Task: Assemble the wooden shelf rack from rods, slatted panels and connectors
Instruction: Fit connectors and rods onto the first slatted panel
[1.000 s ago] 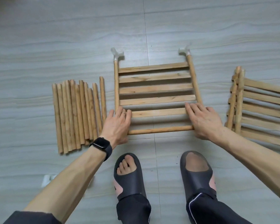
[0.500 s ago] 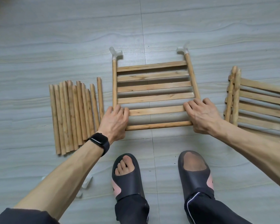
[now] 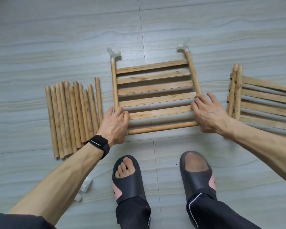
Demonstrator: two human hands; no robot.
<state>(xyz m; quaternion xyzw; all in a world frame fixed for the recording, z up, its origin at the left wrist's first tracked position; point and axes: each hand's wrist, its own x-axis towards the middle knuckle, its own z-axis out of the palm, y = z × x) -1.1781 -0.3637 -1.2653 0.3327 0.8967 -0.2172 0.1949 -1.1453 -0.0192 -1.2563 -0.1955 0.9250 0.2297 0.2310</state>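
1. Two hands hold the slatted panel (image 3: 155, 87), which lies flat on the floor (image 3: 56, 38) in front of the person's feet.
2. The left hand (image 3: 114, 124) curls its fingers round the near left corner. The right hand (image 3: 208, 113) bends its fingers over the near right corner.
3. A front rod (image 3: 162, 127) runs between the two hands along the near edge. I think the job now is to push its ends tight into the corners.
4. To do this well, both hands should squeeze toward each other evenly and keep the panel flat, so no end pops out.
5. The near corner joints hide under the hands, so I cannot tell if they are all the way in.
6. One white connector (image 3: 113, 54) sits on the far left corner and another connector (image 3: 183, 47) on the far right. A hard shove could knock them loose.
7. Many loose rods (image 3: 69, 116) lie just left of the panel, and spare panels (image 3: 262, 104) are stacked on the right.
8. A second ago the fingers lay flatter on the slats. Now they are more bent, and the right hand sits a little farther up the side. The panel looks to be in the same spot.
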